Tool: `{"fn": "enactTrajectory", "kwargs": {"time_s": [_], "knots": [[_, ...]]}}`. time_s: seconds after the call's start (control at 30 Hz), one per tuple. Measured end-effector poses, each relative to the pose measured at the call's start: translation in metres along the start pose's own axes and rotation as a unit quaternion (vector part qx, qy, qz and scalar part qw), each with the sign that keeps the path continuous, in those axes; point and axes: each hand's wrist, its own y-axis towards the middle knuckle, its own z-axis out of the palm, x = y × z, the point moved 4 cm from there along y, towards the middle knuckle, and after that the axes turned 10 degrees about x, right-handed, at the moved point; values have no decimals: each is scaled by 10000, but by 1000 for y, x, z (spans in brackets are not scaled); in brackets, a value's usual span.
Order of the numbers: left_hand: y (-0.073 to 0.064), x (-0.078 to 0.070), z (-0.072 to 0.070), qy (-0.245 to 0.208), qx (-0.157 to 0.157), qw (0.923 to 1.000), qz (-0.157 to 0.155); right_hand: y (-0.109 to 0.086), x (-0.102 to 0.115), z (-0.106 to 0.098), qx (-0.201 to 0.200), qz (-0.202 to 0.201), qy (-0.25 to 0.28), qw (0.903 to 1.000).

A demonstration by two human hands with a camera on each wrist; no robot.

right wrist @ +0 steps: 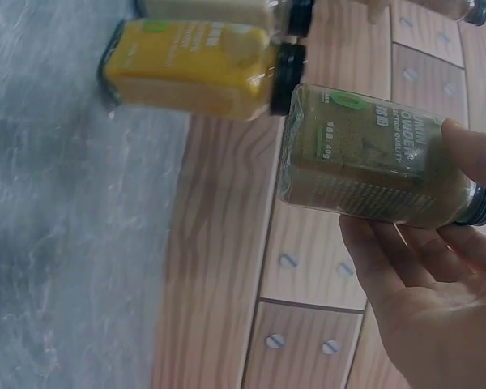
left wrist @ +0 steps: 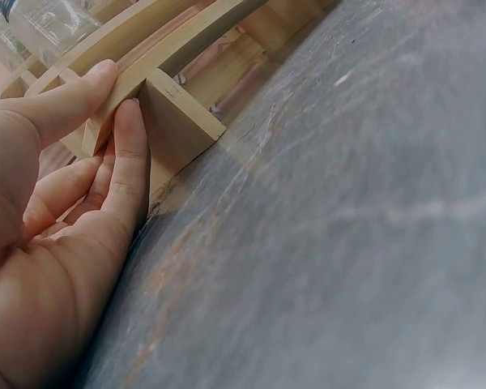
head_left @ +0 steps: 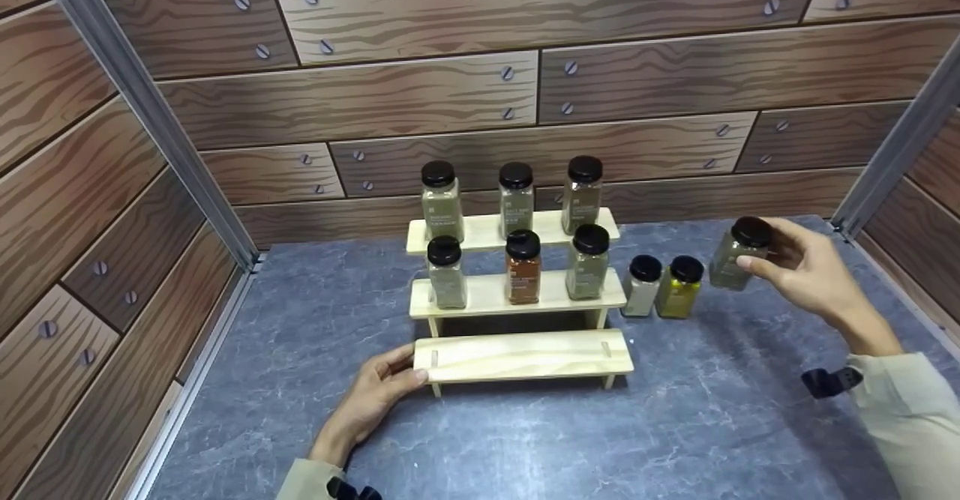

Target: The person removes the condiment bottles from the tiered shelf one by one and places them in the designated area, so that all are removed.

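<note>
My right hand (head_left: 814, 271) grips a spice jar (head_left: 731, 260) of brownish-green powder with a black lid, thumb on one side and fingers on the other. In the right wrist view that jar (right wrist: 364, 158) hangs above the table. With thumb on top and fingers beneath, my left hand (head_left: 379, 391) pinches the left end of the bottom step of a three-step wooden rack (head_left: 521, 356). The left wrist view shows the thumb and fingers on the rack's corner (left wrist: 117, 101). Three black-lidded jars stand on the top step and three on the middle step, one a red-brown spice jar (head_left: 523, 271).
Right of the rack, a pale spice jar (head_left: 641, 290) and a yellow spice jar (head_left: 679, 294) stand side by side on the grey marbled table (head_left: 300, 320). Wood-patterned walls (head_left: 420, 95) close off the back and both sides.
</note>
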Motion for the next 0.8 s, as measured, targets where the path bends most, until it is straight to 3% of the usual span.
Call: {"fn": "enactTrajectory", "kwargs": {"time_s": [0.6, 0.8], "knots": [[-1, -1, 1, 7, 7, 10000, -2, 3, -44, 17, 465, 378, 60, 9982], [-1, -1, 1, 50, 7, 10000, 2, 0, -55, 24, 440, 327, 119, 9984]]}}
